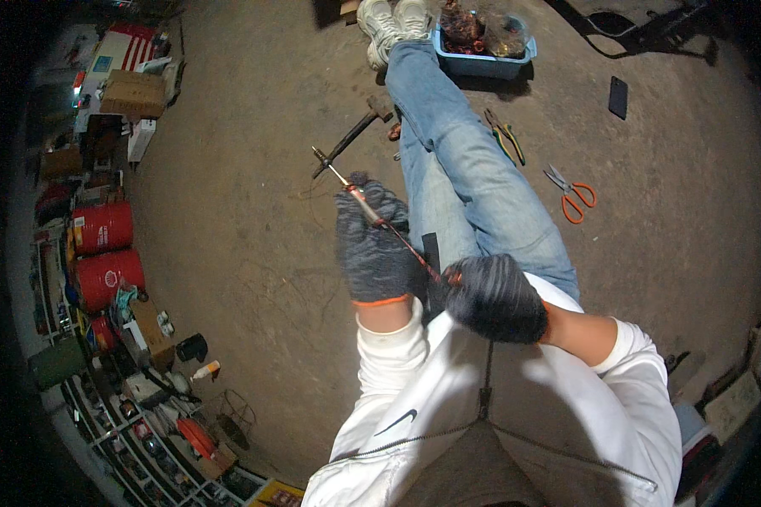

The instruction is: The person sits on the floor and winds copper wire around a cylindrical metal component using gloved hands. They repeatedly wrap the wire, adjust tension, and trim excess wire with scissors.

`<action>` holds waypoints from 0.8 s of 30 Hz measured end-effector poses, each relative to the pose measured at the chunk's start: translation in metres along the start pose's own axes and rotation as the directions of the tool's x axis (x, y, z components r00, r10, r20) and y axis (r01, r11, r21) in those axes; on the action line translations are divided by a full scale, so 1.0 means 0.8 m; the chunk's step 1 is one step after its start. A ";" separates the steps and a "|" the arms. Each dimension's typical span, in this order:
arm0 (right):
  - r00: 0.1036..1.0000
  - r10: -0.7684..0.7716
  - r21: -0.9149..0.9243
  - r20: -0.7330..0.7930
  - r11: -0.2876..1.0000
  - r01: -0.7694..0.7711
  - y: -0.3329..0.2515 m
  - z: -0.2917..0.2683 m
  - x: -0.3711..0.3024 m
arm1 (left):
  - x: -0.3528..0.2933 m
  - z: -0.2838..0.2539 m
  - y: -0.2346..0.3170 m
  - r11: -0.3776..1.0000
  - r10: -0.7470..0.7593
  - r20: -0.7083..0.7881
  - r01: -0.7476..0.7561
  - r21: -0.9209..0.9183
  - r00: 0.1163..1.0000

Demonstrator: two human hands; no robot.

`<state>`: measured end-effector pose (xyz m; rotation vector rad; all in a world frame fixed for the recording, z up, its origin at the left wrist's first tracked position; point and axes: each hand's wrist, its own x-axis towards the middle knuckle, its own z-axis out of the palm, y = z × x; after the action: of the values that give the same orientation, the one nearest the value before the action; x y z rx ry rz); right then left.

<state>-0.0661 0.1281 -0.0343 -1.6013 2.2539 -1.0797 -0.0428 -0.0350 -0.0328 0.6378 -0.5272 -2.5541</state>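
My left hand (372, 249), in a dark grey knitted glove with an orange cuff, grips a slim metal shaft with a pale cylinder (364, 205). Reddish copper shows at the cylinder's ends, and the shaft points up and left. From its lower end a strand of copper wire (410, 248) runs down to the right. My right hand (496, 297), gloved the same way, is closed on that wire, in front of my lap. Just beyond my left hand, a hammer (355, 135) lies on the floor. Its handle lies near the shaft's tip.
My jeans-clad legs (473, 169) stretch ahead. To their right lie pliers (505, 137), orange-handled scissors (573, 194) and a black phone (618, 97). A blue bin (486, 66) of copper scrap stands by my shoes. Red drums (108, 279) and laden shelves (118, 435) line the left.
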 end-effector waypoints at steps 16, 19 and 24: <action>0.968 0.134 0.393 -0.210 0.919 -0.041 0.064 -0.082 -0.003 | -0.005 0.001 0.012 0.917 -0.238 0.104 0.188 0.351 0.966; 0.946 0.187 0.299 -0.264 0.949 -0.104 0.075 -0.095 0.000 | -0.002 -0.004 0.014 0.846 -0.081 0.160 -0.017 0.533 0.984; 0.851 0.479 0.414 -0.214 0.834 -0.365 0.059 -0.088 0.012 | 0.001 -0.011 0.010 0.568 0.027 0.192 -0.173 0.805 0.981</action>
<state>-0.1417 0.1594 -0.0114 -0.7682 2.2569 -1.5715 -0.0361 -0.0446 -0.0367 0.6517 -1.8219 -2.1339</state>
